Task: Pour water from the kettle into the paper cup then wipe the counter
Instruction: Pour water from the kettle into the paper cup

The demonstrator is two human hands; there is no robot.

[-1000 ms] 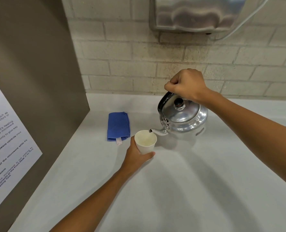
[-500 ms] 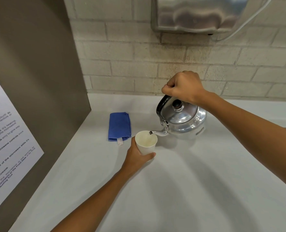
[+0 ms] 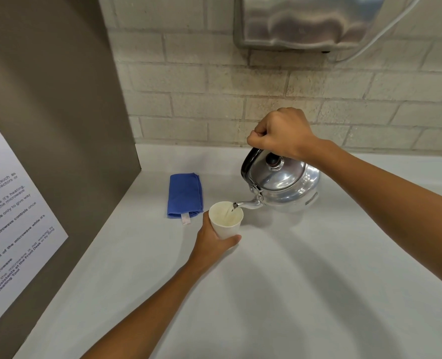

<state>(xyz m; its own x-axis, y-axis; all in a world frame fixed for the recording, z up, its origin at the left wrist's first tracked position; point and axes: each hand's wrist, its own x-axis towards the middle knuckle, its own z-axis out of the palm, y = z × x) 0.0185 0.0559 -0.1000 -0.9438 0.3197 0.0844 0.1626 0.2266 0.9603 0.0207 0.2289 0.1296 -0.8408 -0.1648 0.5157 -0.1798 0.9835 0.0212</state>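
Pouring step: right hand (image 3: 282, 133) grips the tilted steel kettle (image 3: 284, 185), water streaming into the white paper cup (image 3: 226, 220) — left hand (image 3: 212, 242) clasps it. Next, likely: level kettle, fetch folded blue cloth (image 3: 185, 194), wipe white surface (image 3: 292, 281).

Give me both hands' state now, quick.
Left hand: closed around the paper cup.
Right hand: closed on the kettle handle, pouring.

Two bare forearms in view, no sleeves. Left hand (image 3: 212, 246) and right hand (image 3: 283, 134) bare: no gloves, rings, watch or wristbands visible.
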